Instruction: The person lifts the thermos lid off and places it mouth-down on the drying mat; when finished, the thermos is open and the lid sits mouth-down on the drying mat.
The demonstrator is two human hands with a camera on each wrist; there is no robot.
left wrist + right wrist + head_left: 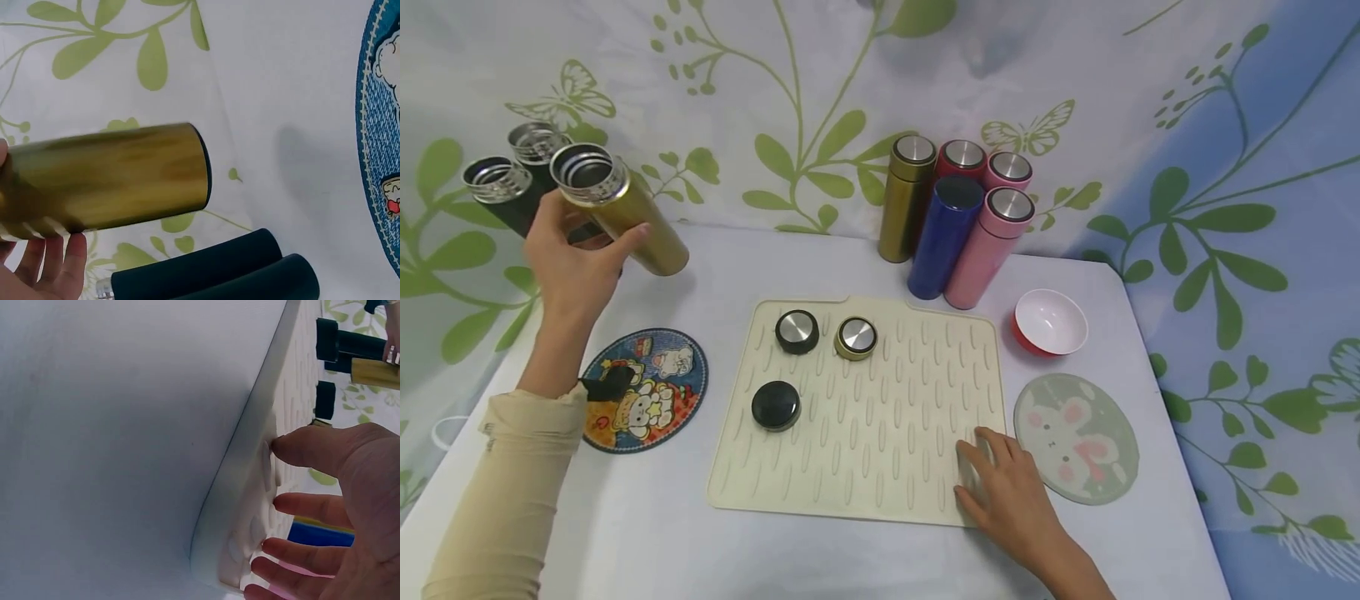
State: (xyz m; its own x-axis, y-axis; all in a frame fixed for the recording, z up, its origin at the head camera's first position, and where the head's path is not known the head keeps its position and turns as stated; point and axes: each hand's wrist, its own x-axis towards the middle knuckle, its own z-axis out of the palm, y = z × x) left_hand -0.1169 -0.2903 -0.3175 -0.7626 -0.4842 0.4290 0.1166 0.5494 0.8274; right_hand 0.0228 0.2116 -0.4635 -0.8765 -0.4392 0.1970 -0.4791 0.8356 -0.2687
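My left hand (568, 258) grips a gold thermos bottle (643, 225) round its upper body; its mouth is uncapped and shows a bare steel neck. In the left wrist view the gold bottle's smooth side and dark base edge appear, apart from the table. Just beside it stand two dark green, lidless bottles (505, 196), partly hidden by the hand. My right hand (1011, 492) rests its spread fingertips on the lower right corner of a cream ridged mat (880, 450), holding nothing. On that mat lie a gold lid (857, 337) and two dark lids (776, 406).
Several capped bottles, among them a blue bottle (946, 237) and a pink bottle (988, 250), cluster at the back. A red-and-white bowl (1051, 323) and a bunny placemat (1075, 437) lie right of the mat. Left of it lies a round cartoon placemat (681, 383).
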